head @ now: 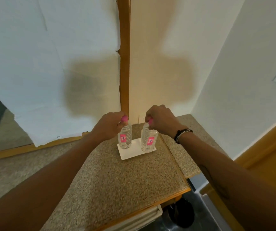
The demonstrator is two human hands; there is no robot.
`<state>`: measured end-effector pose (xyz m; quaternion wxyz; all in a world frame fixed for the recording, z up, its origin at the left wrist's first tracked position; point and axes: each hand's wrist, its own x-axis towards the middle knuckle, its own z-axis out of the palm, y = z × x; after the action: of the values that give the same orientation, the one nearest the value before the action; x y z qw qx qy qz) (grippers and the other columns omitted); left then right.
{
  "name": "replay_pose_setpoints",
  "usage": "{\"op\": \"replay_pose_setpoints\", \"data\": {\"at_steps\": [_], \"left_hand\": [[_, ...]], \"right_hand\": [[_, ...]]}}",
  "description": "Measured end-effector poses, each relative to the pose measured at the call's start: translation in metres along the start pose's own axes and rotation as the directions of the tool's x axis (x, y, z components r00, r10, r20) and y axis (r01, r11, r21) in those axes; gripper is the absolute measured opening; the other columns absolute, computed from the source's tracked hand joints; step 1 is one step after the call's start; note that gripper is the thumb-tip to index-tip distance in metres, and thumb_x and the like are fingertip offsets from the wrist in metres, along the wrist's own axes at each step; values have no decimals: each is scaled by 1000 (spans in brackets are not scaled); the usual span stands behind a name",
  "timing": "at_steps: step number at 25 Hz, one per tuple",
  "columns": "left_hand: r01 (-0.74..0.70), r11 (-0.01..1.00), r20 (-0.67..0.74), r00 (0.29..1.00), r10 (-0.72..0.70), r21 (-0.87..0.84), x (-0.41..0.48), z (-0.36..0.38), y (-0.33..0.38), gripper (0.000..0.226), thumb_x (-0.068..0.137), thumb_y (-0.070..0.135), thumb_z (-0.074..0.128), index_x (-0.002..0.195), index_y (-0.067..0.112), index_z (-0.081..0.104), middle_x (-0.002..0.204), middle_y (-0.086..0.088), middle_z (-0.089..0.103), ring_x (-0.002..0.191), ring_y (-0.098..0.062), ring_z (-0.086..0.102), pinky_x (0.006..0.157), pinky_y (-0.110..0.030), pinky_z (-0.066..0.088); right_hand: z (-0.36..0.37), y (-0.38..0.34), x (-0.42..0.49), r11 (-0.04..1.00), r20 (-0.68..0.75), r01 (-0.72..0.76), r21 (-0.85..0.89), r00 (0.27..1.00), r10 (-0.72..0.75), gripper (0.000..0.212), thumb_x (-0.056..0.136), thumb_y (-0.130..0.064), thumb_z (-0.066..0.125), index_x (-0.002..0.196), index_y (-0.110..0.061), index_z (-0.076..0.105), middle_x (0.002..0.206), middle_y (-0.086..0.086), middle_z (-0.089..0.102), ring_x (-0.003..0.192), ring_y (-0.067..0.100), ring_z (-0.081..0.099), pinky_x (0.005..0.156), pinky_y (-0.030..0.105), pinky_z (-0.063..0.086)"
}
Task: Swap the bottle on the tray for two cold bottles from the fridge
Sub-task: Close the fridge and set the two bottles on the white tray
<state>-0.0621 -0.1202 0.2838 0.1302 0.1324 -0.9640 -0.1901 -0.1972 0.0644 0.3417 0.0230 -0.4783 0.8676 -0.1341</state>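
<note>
Two bottles stand upright on the white tray (130, 155) near the counter's (117, 180) back edge. The left hand (108, 125) pinches the left bottle's (124, 137) pink cap; the right hand (161, 118) pinches the right bottle's (149, 140).

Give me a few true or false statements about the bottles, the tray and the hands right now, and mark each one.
1. Two clear bottles stand on the white tray. True: the left bottle and the right bottle are both upright on it.
2. The left hand grips its bottle around the label. False: it holds the bottle at the pink cap.
3. The right hand is closed on the top of the right bottle. True.
4. The bottle caps are blue. False: they are pink, like the labels.
5. The tray sits on a speckled stone counter. True.
6. A bracelet is on the left wrist. False: the dark bracelet is on the right wrist.
</note>
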Motion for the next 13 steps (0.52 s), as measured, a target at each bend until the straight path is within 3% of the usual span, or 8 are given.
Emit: {"op": "replay_pose_setpoints", "data": {"at_steps": [5, 8, 13], "left_hand": [[77, 997, 22, 997, -77, -19, 31, 36, -30, 19, 103, 16, 62, 121, 11, 65, 113, -9, 77, 91, -20, 66, 79, -29, 53], [121, 992, 47, 992, -120, -18, 42, 61, -43, 16, 103, 14, 62, 118, 10, 65, 109, -10, 77, 90, -22, 68, 75, -26, 48], [198, 980, 44, 979, -197, -18, 52, 94, -62, 17, 103, 18, 62, 118, 12, 64, 105, -6, 77, 84, -18, 63, 65, -20, 39]], "right_hand": [[43, 22, 52, 998, 17, 63, 15, 998, -64, 19, 83, -6, 79, 101, -13, 80, 102, 9, 79, 92, 28, 74, 78, 32, 57], [68, 34, 78, 994, 71, 106, 20, 992, -107, 18, 86, -9, 76, 104, -14, 78, 105, 9, 77, 95, 28, 72, 83, 40, 62], [103, 47, 110, 987, 155, 160, 32, 974, -163, 15, 88, -8, 74, 101, -14, 76, 104, 10, 76, 93, 30, 72, 81, 42, 62]]}}
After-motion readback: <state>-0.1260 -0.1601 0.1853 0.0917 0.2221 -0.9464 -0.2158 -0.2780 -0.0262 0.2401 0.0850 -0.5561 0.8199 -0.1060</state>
